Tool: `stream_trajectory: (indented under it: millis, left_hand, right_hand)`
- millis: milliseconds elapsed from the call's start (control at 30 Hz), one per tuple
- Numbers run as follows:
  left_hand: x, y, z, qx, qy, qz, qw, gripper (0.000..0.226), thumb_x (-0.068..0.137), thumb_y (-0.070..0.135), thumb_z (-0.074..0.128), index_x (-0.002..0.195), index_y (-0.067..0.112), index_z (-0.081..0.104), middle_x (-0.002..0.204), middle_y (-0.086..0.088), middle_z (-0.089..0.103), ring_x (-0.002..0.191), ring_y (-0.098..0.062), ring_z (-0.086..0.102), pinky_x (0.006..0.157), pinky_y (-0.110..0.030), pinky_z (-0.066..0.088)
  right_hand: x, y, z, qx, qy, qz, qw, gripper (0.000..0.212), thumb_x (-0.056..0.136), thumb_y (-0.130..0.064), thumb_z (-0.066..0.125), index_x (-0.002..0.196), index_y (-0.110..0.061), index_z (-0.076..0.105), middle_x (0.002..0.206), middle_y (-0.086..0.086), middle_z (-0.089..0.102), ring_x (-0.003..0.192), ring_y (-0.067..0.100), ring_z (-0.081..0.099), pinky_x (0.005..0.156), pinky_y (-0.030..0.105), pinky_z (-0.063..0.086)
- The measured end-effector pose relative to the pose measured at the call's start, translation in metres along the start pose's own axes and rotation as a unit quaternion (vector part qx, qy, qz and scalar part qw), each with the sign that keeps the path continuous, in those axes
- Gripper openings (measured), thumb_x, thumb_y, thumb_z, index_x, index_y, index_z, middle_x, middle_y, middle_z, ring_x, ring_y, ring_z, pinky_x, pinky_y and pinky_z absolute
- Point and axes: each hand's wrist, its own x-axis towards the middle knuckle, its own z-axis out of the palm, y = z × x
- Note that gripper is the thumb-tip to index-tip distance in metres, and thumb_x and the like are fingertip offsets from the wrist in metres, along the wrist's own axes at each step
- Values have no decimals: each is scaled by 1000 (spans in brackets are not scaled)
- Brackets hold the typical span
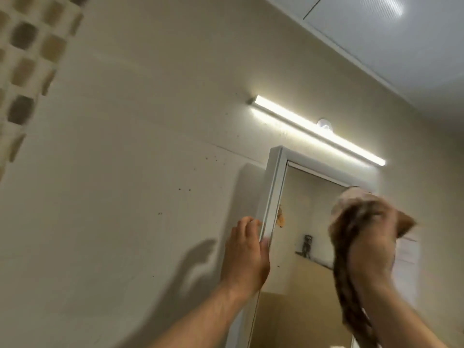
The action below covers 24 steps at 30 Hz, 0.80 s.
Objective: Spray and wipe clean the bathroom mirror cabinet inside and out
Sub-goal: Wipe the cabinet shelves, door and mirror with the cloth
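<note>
Up on the wall, above my eye line: the mirror cabinet (272, 192) hangs just under a lit light strip (319, 129), with its white frame and top left corner in view.
Left hand: my left hand (247, 252) grips the cabinet's left edge, fingers curled round the side and thumb lying on the front of the frame.
Right hand: my right hand (374, 259) is closed on a bunched brown cloth (359, 214), lifted in front of the upper right part of the glass (308, 197).
Poor view: that hand and the cloth are smeared by motion, so I cannot tell whether the cloth is actually pressed on the mirror or just off it.
How the cabinet handles: rigid and fixed, I judge, but the mirror face is fragile and smooth. I would push flat and evenly, never hard at one spot.
Where to hold: the frame edge, where my left hand is. It steadies the cabinet against the wiping and leaves no prints on the glass.
How the cloth handles: soft, light and floppy, with a tail trailing down past my wrist. I would gather it into the palm so it doesn't drag.
Wall (150, 146): beige, with small dark specks near the cabinet.
</note>
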Motion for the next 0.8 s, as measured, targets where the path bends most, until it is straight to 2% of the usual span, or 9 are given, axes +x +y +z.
stream_trajectory:
  millis: [33, 100, 200, 267, 367, 533, 600, 700, 800]
  left_hand:
    - [2, -3, -2, -1, -5, -16, 1000, 39, 100, 42, 37, 135, 24, 42, 140, 8, 35, 123, -14, 40, 106, -31, 39]
    - [2, -12, -5, 19, -17, -31, 999, 46, 100, 47, 34, 138, 24, 40, 145, 7, 32, 130, -16, 36, 110, -34, 35]
    - [-2, -23, -6, 34, -17, -12, 999, 47, 97, 43, 39, 140, 24, 38, 147, 3, 34, 133, -20, 36, 110, -37, 38]
    - [-4, -27, -5, 21, -12, -25, 999, 44, 98, 38, 46, 139, 26, 37, 147, 6, 34, 135, -16, 36, 111, -35, 39]
    - [-8, -28, -6, 5, -2, -28, 1000, 41, 97, 33, 46, 137, 26, 37, 144, 10, 36, 131, -11, 36, 110, -34, 41]
    - [-6, -33, -16, -112, 96, -109, 983, 36, 89, 5, 50, 123, 18, 52, 126, 6, 48, 114, -12, 46, 98, -37, 49]
    - [-8, -33, -21, -115, 103, -134, 979, 38, 88, 3, 52, 123, 19, 51, 124, 7, 48, 114, -12, 47, 97, -37, 50]
    - [-9, -33, -22, -76, 68, -100, 990, 36, 92, 17, 52, 128, 23, 49, 130, 9, 48, 118, -9, 47, 100, -30, 48]
    - [-3, -23, -18, -102, 23, -113, 988, 51, 97, 40, 41, 146, 25, 41, 147, 9, 45, 132, -4, 40, 105, -22, 37]
  right_hand:
    - [1, 3, 19, -76, -56, -37, 995, 23, 111, -31, 35, 118, -24, 57, 108, -1, 64, 90, 4, 62, 80, 27, 52]
    - [11, 11, 52, -220, -149, -110, 958, 40, 105, -44, 36, 140, -28, 46, 131, -5, 55, 108, 2, 57, 95, 35, 48]
    - [50, 23, 93, -398, -219, -164, 876, 66, 98, -60, 21, 158, -34, 22, 169, -14, 19, 134, 23, 50, 109, 43, 42]
    - [75, 37, 113, -498, -254, -181, 809, 74, 97, -64, 13, 163, -33, 6, 173, -10, -2, 154, 29, 27, 120, 50, 33]
    - [92, 64, 124, -565, -290, -154, 757, 79, 100, -64, 18, 164, -26, -9, 171, -2, -24, 159, 29, -6, 126, 50, 21]
    - [-5, 116, 103, -567, -278, -209, 747, 78, 103, -46, 38, 164, -7, 8, 170, 18, -19, 157, 40, -15, 125, 55, 20]
    - [-56, 132, 68, -547, -327, -238, 733, 79, 105, -51, 37, 165, -9, 8, 171, 18, -14, 158, 39, -9, 127, 50, 7]
    - [-40, 128, 57, -548, -346, -269, 713, 77, 105, -55, 34, 165, -11, 13, 171, 17, -11, 159, 36, -9, 129, 45, -3]
    - [15, 100, 94, -538, -300, -221, 756, 80, 102, -57, 34, 165, -14, 10, 172, 15, -7, 158, 39, 0, 128, 53, 12]
